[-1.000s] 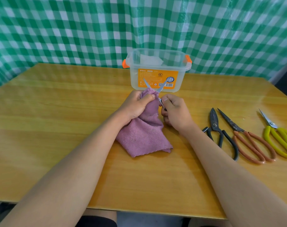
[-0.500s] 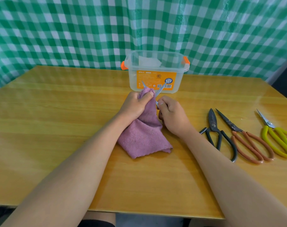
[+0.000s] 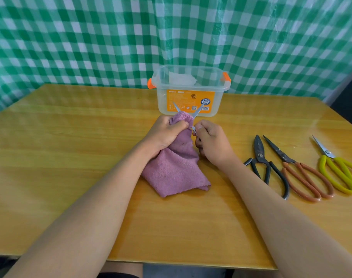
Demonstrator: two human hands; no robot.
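Mauve terry cloth and small steel scissors with the blades spread.
The cloth is soft pinkish-purple towelling, crumpled. Its upper end is bunched and raised, gripped by the left hand, while its lower part fans out on the yellow wooden table near the middle, with one ragged corner pointing right. The scissors are slim and silvery, held tips-up with two thin blades open in a V. One blade rises out of the cloth's bunched top and the other stands just beside it. The handles are hidden in the right hand.
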